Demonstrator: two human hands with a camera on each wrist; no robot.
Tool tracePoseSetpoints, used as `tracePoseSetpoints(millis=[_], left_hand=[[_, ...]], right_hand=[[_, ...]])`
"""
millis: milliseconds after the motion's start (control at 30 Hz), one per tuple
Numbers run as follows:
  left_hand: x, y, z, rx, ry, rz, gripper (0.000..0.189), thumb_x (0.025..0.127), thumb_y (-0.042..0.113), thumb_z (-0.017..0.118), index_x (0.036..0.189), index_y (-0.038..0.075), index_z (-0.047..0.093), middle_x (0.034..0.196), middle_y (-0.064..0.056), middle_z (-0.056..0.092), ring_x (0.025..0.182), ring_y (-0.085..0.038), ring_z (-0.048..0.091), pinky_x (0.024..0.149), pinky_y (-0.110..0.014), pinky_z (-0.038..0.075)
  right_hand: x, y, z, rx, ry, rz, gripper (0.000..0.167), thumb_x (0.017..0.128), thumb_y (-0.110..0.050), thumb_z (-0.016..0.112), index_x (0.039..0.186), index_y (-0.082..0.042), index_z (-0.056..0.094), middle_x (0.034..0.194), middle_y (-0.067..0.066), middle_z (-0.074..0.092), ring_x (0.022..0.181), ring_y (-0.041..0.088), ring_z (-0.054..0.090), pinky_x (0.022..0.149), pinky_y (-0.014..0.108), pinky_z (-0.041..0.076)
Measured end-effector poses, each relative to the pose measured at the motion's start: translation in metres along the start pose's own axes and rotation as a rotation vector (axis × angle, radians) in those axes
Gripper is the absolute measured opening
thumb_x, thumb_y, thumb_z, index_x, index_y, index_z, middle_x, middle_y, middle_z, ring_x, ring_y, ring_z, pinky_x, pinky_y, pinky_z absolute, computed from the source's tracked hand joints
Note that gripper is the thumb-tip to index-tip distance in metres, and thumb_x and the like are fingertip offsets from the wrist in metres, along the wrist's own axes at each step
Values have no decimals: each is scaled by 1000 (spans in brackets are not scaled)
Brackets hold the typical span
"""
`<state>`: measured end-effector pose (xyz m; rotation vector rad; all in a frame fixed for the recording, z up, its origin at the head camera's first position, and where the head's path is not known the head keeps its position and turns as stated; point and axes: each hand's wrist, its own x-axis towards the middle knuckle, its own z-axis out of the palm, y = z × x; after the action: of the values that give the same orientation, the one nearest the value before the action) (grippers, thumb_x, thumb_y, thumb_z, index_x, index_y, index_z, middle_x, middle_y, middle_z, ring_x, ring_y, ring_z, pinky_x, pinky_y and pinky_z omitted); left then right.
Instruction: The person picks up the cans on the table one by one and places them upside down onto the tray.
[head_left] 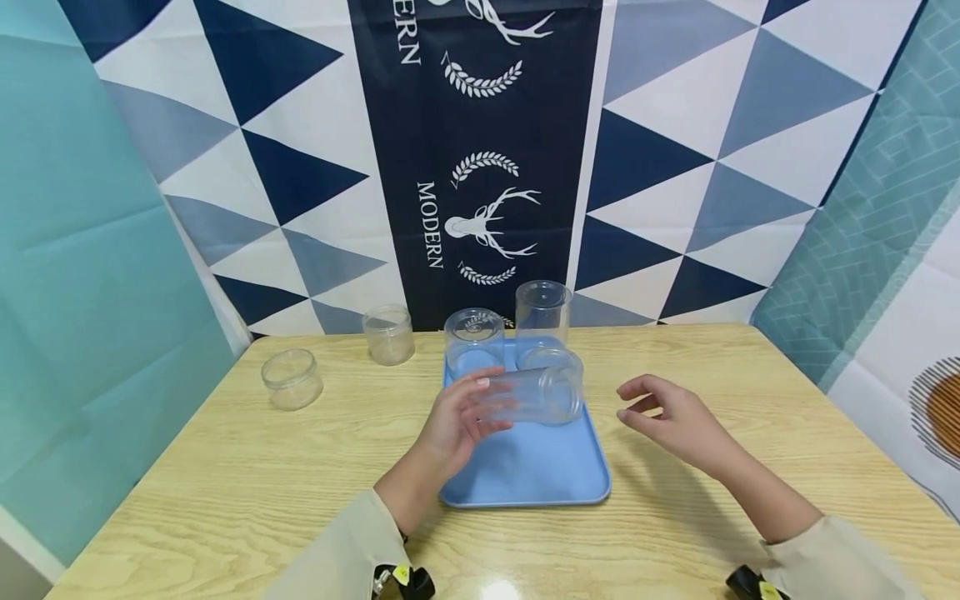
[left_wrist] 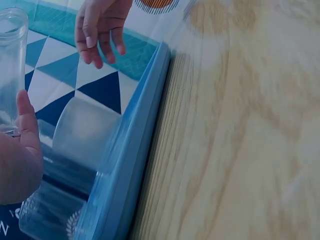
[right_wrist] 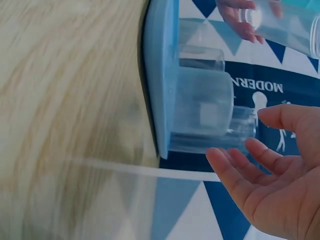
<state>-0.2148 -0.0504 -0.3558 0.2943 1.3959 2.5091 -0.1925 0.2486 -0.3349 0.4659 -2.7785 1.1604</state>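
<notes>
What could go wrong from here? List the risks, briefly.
The clear jar, held sideways by the left hand alone, might slip; the right hand is empty and apart from it.
If it swings or drops, it could knock the tall jar standing on the blue tray.

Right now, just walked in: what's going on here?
A person's left hand holds a clear jar on its side, raised over a blue tray. The right hand hovers to the right of the jar, holding nothing. Other clear containers stand at the tray's far end, and two small tubs sit on the wooden table, left of the tray.
</notes>
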Motion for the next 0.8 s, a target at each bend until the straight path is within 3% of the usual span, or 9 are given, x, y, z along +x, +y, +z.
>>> tracePoseSetpoints(millis=[167, 400, 667, 800], left_hand=[[2, 4, -12, 14, 55, 17, 33, 90, 15, 52, 120, 8, 63, 106, -5, 70, 94, -19, 68, 68, -30, 57], [6, 15, -31, 64, 151, 41, 37, 89, 15, 53, 124, 7, 62, 103, -3, 69, 89, -18, 67, 64, -27, 56], [13, 28, -52, 110, 203, 73, 33, 90, 9, 53, 121, 6, 62, 100, -1, 66, 86, -16, 63, 60, -25, 53], [19, 34, -60, 149, 221, 88, 34, 90, 9, 56, 123, 5, 62, 99, 0, 65, 86, -16, 61, 59, -26, 53]], right_hand=[[8, 3, 10, 61, -80, 64, 40, 92, -20, 67, 121, 6, 56, 115, 20, 61, 97, 28, 63, 73, 33, 56], [16, 9, 27, 234, -171, 145, 45, 91, -11, 65, 125, 14, 51, 112, 23, 58, 90, 23, 62, 73, 37, 58], [25, 12, 41, 242, -216, 263, 48, 89, -5, 64, 130, 15, 48, 105, 18, 57, 81, 21, 60, 68, 35, 58], [28, 12, 42, 255, -233, 279, 53, 88, -2, 65, 131, 19, 43, 104, 19, 54, 80, 22, 60, 67, 36, 58]])
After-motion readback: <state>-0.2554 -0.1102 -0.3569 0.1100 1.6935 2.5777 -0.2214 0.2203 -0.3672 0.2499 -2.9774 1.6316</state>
